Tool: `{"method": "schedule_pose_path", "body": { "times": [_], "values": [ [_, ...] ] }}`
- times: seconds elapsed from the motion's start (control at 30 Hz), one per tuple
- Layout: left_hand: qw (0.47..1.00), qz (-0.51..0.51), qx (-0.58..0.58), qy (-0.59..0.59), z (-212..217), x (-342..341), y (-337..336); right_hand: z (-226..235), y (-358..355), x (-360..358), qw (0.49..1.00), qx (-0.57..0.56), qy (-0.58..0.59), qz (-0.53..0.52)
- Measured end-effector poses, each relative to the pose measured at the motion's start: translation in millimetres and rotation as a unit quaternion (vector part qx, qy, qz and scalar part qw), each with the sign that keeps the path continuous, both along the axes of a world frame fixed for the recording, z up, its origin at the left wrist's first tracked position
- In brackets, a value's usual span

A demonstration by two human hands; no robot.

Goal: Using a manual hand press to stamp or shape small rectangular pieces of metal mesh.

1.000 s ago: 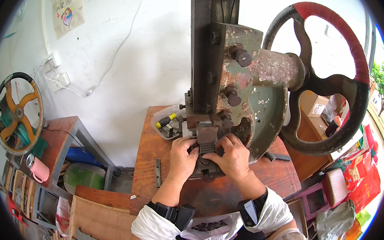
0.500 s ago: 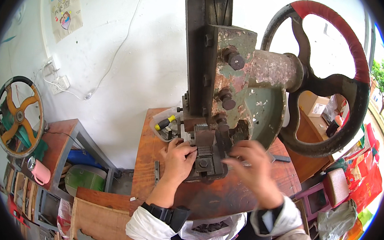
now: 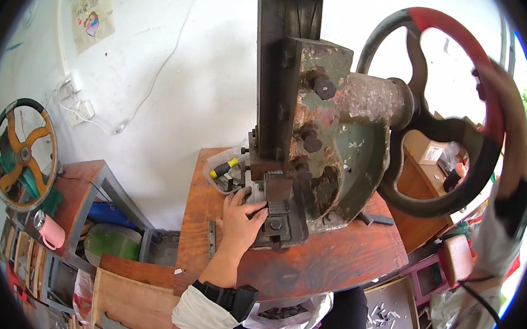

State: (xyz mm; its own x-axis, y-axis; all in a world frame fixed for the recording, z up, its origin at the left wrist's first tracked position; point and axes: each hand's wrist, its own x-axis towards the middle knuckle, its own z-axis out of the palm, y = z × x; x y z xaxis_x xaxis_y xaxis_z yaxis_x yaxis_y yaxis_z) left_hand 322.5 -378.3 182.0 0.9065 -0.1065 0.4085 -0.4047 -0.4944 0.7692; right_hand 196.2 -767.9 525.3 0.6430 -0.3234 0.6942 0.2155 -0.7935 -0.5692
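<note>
A hand-operated press (image 3: 315, 107) with peeling green paint and a dark vertical ram stands on the wooden table. My right hand (image 3: 502, 88), slightly blurred, is closed round the red-wrapped rim of the press's large handwheel (image 3: 426, 20) at the upper right. Beneath the ram, my left hand (image 3: 243, 217) reaches to the left edge of a dark metal die (image 3: 277, 224) with a bolt on it. Its thumb and index finger are drawn together against a small ridged piece (image 3: 277, 209) there. Whether they pinch it or something hidden cannot be made out.
A clear plastic bin (image 3: 219, 177) holding a yellow-and-black screwdriver (image 3: 223, 169) stands behind my left hand. A thin metal bar (image 3: 212, 240) lies left of it. An open drawer (image 3: 394, 308) with small pale pieces is below right. Another handwheel (image 3: 25, 155) stands far left.
My right hand has left the die area and gone up and right to the handwheel's rim. My left hand stays at the die. The view has shifted slightly.
</note>
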Motion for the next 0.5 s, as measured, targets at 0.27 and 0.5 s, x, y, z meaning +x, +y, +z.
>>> {"method": "schedule_pose_path", "body": {
  "times": [0.27, 0.5],
  "values": [
    [0.982, -0.066, -0.175, 0.008, -14, 7, -8, -314, 61, 8, 0.936, 0.100, -0.317, -0.114],
    [0.998, -0.007, -0.041, -0.042, -4, 2, 4, -139, -18, -34, 0.979, 0.143, -0.096, -0.106]
  ]
}}
